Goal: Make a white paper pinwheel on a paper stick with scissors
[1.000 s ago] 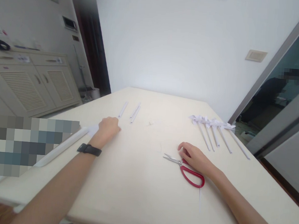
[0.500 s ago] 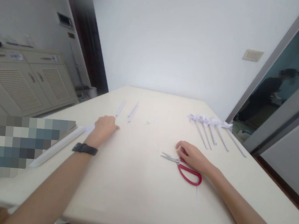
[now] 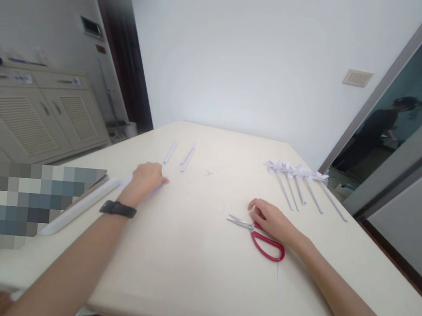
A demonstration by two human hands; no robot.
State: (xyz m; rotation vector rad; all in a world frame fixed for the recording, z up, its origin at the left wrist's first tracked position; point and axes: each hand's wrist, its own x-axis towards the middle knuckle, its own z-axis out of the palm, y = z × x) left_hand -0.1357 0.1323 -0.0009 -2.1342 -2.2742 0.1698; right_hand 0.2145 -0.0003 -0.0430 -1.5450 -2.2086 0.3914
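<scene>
My left hand (image 3: 147, 178), with a black band on its wrist, is closed at the left of the table. Its fingers pinch a white paper (image 3: 126, 182) that shows on both sides of the hand and is mostly hidden beneath it. My right hand (image 3: 270, 218) rests on the table, fingers loosely curled and a gap between thumb and forefinger. Under and beside it lie red-handled scissors (image 3: 251, 226), blades slightly apart and pointing left. The hand covers one handle loop without visibly gripping it.
Three white paper tubes (image 3: 170, 152) lie beyond my left hand. Several paper pinwheels on sticks (image 3: 297, 172) lie at the right. Small scraps (image 3: 209, 172) sit mid-table. A long white roll (image 3: 83, 204) lies by a blurred-out area at left. Another person (image 3: 377, 127) is beyond the doorway.
My left hand has shifted very slightly to the left, and a little more of the paper shows under its fingers. My right hand and the scissors stay put.
</scene>
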